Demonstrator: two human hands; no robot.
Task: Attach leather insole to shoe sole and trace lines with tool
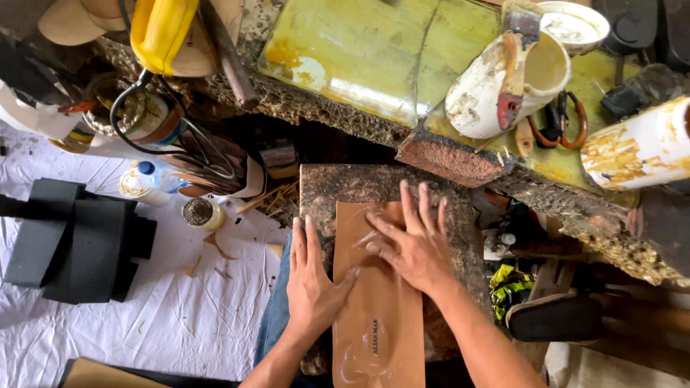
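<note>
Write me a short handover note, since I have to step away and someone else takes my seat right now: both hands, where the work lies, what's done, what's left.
Left hand: flat, palm down, on the left edge of the tan leather strip.
Right hand: flat, fingers spread, pressing the strip's upper end.
The strip lies lengthwise on the rough work block, its near end over the lap.
Done: strip laid out, shiny and slightly wrinkled.
Left: wrinkles near the top still show; smoothing looks unfinished.
Brush in the white pot rests on the bench.

Two hands, left hand [310, 284] and right hand [413, 248], one tan leather insole sheet [377, 316], one stone slab [345, 185], two white glue-stained containers at far right [503, 82] [640, 147], one brush [514, 65], one yellow bottle [162, 32], one white bowl [575, 25]
</note>
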